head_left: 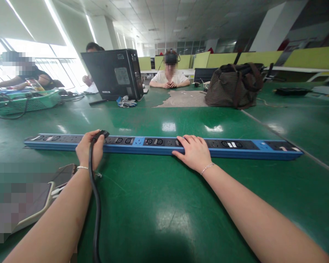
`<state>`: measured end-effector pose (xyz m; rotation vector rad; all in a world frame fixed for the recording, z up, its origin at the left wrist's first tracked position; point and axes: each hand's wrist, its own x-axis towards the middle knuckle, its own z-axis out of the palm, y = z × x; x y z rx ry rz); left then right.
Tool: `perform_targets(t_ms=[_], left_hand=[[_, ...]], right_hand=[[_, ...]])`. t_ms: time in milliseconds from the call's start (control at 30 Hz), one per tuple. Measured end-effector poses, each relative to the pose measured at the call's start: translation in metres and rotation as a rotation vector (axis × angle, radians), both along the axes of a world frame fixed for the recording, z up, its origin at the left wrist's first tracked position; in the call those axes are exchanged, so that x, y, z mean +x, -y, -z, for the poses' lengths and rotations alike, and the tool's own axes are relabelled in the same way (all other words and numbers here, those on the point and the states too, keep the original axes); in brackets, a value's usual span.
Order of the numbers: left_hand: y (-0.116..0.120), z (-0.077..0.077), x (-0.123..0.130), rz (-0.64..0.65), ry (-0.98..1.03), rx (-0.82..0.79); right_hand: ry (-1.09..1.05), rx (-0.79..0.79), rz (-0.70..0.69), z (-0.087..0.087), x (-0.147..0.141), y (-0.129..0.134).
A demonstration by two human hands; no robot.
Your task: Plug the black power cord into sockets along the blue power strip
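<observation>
A long blue power strip with black sockets lies across the green table. My left hand grips a black plug at a socket left of the strip's middle. Its thick black cable runs back along my forearm. My right hand rests flat on the strip, right of the middle, fingers spread over the sockets and holding nothing.
A tablet-like device lies by my left forearm. Further back stand a black computer case, gloves, a green basket with cables and a brown bag. Other people sit at the far side.
</observation>
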<state>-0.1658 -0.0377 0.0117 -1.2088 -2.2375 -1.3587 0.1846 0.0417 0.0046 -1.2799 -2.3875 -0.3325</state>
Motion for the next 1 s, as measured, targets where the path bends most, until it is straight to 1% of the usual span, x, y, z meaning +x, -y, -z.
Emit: perform_targets(t_ms=[167, 367, 600, 833, 1000], left_hand=[[-0.004, 0.006, -0.002, 0.031, -0.01, -0.031], [-0.002, 0.006, 0.0, 0.071, 0.067, 0.045], [0.0, 0.005, 0.004, 0.054, 0.046, 0.014], [-0.006, 0.015, 0.005, 0.054, 0.096, 0.119], [-0.003, 0.019, 0.006, 0.03, 0.118, 0.11]], right_hand=[[0.0, 0.003, 0.0, 0.001, 0.0, 0.0], [-0.004, -0.003, -0.009, 0.0, 0.0, 0.0], [-0.002, -0.007, -0.007, 0.0, 0.0, 0.0], [0.008, 0.004, -0.002, 0.001, 0.001, 0.0], [0.005, 0.013, -0.007, 0.001, 0.001, -0.001]])
